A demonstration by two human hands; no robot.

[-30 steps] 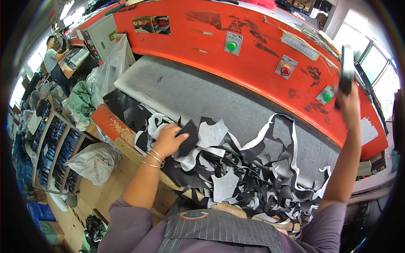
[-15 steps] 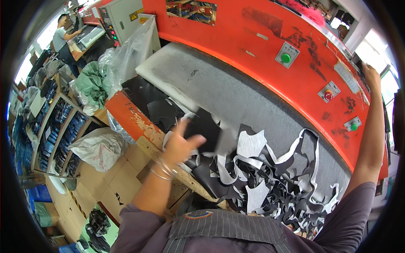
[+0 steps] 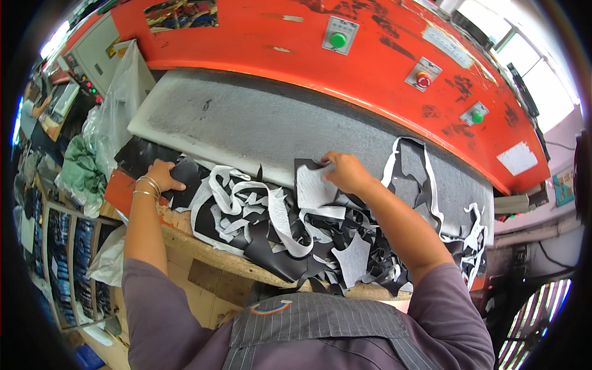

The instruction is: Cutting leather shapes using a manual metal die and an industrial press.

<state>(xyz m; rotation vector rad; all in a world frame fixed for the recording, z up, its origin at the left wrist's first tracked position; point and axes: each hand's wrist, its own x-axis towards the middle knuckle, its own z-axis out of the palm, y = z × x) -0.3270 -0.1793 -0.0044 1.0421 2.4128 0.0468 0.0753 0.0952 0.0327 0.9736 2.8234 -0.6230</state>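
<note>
At the left end of the work surface, my left hand [image 3: 163, 177] rests on dark sheet pieces, its thumb spread away from the fingers. A black cut piece [image 3: 187, 175] lies against that thumb. Toward the middle, my right hand [image 3: 346, 173] pinches the upper edge of a black scrap with a pale backing [image 3: 313, 187], its pale side facing up. Below and around it spreads a tangled heap of black and white offcuts [image 3: 351, 259], with a long curled white strip [image 3: 280, 216] on the left part.
A grey cutting pad [image 3: 259, 111] runs behind the heap, under a red machine beam [image 3: 246, 37] with green buttons and a red knob. Clear plastic sheeting [image 3: 117, 105] and a green bag [image 3: 82, 163] stand at left, near a shelf of blue items [image 3: 61, 259]. Another person works far left.
My right hand has come down from the machine's right end onto the pale-backed scrap. My left hand has moved left to the dark pieces. The view has turned to the right.
</note>
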